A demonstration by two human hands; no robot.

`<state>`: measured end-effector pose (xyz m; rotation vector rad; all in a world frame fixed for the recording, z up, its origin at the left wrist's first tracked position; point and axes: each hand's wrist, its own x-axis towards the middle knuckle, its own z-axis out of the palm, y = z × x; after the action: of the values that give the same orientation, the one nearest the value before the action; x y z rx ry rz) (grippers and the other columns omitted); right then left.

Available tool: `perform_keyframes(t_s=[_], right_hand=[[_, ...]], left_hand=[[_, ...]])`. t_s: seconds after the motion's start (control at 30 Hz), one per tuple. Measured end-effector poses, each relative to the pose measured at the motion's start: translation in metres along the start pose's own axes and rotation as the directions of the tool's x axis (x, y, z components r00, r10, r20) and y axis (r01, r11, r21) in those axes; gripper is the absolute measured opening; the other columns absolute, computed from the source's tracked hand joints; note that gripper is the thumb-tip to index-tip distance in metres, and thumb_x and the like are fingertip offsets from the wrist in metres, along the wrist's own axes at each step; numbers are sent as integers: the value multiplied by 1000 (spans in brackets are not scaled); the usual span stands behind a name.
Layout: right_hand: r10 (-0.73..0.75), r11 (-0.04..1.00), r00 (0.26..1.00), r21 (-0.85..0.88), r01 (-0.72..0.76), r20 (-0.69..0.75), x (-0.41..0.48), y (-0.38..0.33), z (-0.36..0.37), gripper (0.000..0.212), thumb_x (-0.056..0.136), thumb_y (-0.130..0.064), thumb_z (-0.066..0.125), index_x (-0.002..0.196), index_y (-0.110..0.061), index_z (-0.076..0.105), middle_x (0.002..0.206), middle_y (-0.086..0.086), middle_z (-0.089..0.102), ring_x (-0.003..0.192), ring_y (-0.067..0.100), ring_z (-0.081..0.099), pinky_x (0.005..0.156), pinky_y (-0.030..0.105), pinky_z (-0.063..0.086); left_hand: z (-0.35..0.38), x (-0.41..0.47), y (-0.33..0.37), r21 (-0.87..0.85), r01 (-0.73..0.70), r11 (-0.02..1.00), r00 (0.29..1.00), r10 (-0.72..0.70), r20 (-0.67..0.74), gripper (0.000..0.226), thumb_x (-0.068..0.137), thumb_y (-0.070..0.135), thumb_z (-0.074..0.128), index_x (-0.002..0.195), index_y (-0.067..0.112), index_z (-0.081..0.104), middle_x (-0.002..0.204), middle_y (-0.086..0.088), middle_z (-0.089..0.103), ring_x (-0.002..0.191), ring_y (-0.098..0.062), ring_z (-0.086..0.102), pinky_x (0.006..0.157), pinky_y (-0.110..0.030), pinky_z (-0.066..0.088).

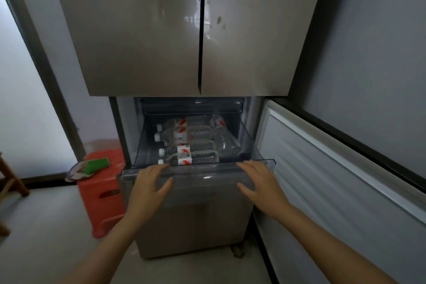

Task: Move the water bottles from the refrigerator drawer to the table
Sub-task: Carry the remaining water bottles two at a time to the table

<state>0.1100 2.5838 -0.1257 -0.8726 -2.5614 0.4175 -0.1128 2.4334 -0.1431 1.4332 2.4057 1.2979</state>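
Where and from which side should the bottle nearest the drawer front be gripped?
Grip the front bottle around its middle, at the red-and-white label, coming down from above. It lies on its side, cap pointing left, between the drawer front wall and the next bottle, so probably only its top is free.

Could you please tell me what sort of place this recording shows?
Probably a home kitchen corner: a tall refrigerator with its clear drawer pulled out, water bottles inside, and a red plastic stool beside it.
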Motion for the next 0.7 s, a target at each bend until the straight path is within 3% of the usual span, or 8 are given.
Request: perform_keyframes(t_s=[0.17,0.27,0.5,0.7], right_hand=[[-45,995,999,85,44,8,72,22,15,52,90,-27,57,138,-20,39,140,1,41,131,17,33,112,36,25],[-89,993,993,84,83,79,121,41,27,53,91,-30,54,140,-22,35,143,-1,37,134,16,28,110,28,19],[-188,982,930,46,183,315,194,49,62,58,93,-31,50,144,-26,24,151,0,21,139,17,15,114,34,17],[-202,974,878,0,224,433,233,34,95,63,93,-34,49,146,-28,15,155,6,11,142,24,10,114,38,11]], left_hand=[[14,43,-7,55,28,998,998,-24,-57,37,84,15,62,120,14,54,116,-5,55,113,-23,48,93,-33,38],[30,75,-9,95,89,991,993,-81,-88,36,85,20,61,120,12,55,117,-6,55,114,-23,46,91,-29,34],[38,106,-37,48,299,953,947,-291,-133,38,85,14,61,122,14,54,122,-7,55,114,-21,47,96,-37,39],[26,105,-57,-32,349,937,931,-350,-105,29,81,8,64,110,14,61,105,0,59,92,-12,57,75,-17,41]])
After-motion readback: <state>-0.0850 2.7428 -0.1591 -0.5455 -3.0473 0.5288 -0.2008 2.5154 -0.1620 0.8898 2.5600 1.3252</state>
